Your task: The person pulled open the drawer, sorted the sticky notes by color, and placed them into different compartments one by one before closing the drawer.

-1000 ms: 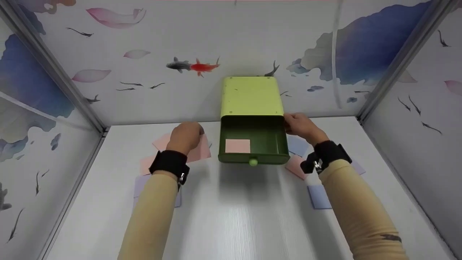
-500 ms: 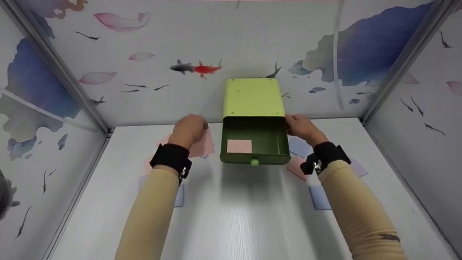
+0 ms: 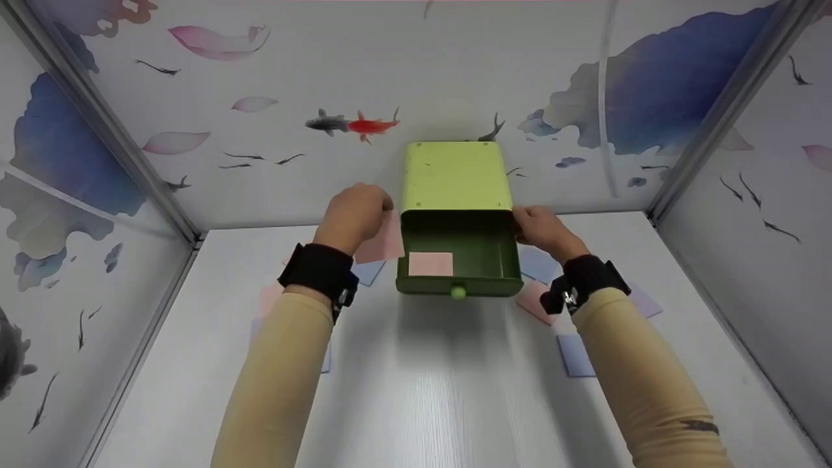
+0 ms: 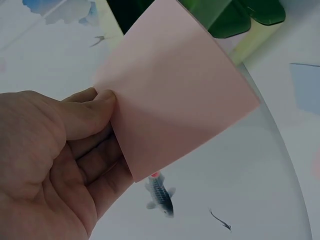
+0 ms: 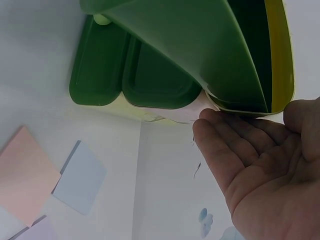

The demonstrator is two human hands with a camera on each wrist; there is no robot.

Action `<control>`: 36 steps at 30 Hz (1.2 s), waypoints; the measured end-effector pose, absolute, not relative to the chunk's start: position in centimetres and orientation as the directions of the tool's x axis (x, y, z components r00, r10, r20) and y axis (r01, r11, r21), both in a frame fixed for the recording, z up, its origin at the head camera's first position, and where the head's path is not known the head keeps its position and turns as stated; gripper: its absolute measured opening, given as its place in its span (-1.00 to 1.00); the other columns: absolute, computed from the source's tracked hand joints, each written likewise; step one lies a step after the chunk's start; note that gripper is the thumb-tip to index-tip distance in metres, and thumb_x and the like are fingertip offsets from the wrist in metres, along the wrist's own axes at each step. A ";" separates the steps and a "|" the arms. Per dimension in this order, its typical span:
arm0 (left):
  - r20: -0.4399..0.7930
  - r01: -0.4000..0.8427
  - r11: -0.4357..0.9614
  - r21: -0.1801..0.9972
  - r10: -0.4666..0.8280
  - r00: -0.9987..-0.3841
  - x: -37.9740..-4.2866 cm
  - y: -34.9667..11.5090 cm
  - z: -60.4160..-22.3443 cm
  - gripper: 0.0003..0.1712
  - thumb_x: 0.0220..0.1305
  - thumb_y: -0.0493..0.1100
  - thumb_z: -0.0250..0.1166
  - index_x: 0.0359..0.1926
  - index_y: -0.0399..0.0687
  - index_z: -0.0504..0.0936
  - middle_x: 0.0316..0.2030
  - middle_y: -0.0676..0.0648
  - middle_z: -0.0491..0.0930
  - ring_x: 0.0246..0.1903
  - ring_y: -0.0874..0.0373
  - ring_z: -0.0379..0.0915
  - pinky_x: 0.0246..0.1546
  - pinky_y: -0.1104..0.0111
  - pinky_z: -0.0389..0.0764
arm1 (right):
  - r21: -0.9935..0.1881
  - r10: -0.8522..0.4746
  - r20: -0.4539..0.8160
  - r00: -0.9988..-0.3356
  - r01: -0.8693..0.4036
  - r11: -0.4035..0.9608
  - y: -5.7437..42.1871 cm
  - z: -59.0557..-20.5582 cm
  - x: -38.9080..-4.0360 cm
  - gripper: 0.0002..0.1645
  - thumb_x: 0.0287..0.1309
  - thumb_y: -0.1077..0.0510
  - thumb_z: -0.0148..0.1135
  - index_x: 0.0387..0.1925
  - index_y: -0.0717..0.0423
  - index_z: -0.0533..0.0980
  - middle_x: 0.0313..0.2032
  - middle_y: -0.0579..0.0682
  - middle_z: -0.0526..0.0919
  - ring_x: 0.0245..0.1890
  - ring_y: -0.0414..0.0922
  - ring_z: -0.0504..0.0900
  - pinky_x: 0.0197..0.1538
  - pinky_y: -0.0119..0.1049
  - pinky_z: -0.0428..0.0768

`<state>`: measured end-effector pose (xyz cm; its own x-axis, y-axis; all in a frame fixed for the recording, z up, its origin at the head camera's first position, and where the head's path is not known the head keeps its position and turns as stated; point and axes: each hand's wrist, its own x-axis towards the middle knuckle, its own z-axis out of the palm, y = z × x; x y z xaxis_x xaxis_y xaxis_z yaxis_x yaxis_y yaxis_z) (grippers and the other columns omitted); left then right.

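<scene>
My left hand (image 3: 356,218) pinches a pink square note pad (image 4: 175,95) by one corner between thumb and fingers, raised beside the left side of a yellow-green drawer cabinet (image 3: 456,175). The cabinet's dark green top drawer (image 3: 481,250) is pulled out, and another pink note pad (image 3: 430,264) lies inside at its front left. On the other side, my right hand (image 3: 547,231) rests against the cabinet's right side, its fingers (image 5: 215,145) extended along the wall and the thumb at the front rim.
Below the pulled-out drawer are two closed lower drawers (image 5: 160,80). On the white table (image 3: 429,396), a blue pad (image 3: 370,272) lies left of the cabinet; pink (image 3: 536,302), blue (image 3: 575,356) and lilac (image 3: 643,300) pads lie right. A patterned wall (image 3: 351,58) stands behind.
My left hand has lifted the pink note pad and carried it up and right toward the cabinet, uncovering the blue pad. The right hand stays at the cabinet's side.
</scene>
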<state>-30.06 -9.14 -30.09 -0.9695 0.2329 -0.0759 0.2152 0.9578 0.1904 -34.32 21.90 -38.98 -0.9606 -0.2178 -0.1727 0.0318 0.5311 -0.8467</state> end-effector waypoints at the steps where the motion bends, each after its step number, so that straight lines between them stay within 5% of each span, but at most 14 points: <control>1: -0.067 0.218 0.956 0.194 0.235 -0.970 -30.1 -8.8 -30.0 -0.59 0.44 -0.35 0.01 0.15 -0.01 0.64 0.14 -0.07 0.61 0.16 0.00 0.49 0.19 0.12 0.51 | -0.845 -0.220 -0.171 -0.960 0.028 0.533 21.9 -39.0 -34.3 -0.53 0.51 -0.03 -0.37 -0.42 0.17 0.29 -0.44 -0.05 0.35 -0.30 -0.10 0.41 -0.11 -0.29 0.47; 20: -0.011 0.339 0.918 0.206 0.349 -0.937 -30.8 -3.4 -33.1 -0.58 0.40 -0.39 0.05 0.10 0.04 0.67 0.05 -0.06 0.66 0.11 0.00 0.54 0.10 0.16 0.57 | -0.868 -0.226 -0.157 -0.961 0.025 0.495 22.0 -38.9 -34.4 -0.53 0.50 -0.01 -0.32 -0.39 0.21 0.36 -0.44 -0.07 0.40 -0.33 -0.12 0.44 -0.06 -0.30 0.53; 36: -0.047 0.367 0.912 0.184 0.381 -0.923 -30.9 -2.3 -35.9 -0.58 0.43 -0.38 0.03 0.09 0.06 0.67 0.04 -0.03 0.67 0.06 0.00 0.58 0.07 0.17 0.60 | -0.875 -0.209 -0.169 -0.963 0.049 0.481 21.9 -38.9 -34.5 -0.53 0.51 -0.02 -0.31 -0.47 0.16 0.29 -0.49 -0.02 0.31 -0.41 -0.07 0.36 -0.26 -0.35 0.44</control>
<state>-30.94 -2.33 -35.91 -0.9232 0.3813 -0.0474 0.3671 0.9118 0.1842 -34.50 21.91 -38.91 -0.9633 -0.2088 -0.1687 0.0490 0.4808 -0.8754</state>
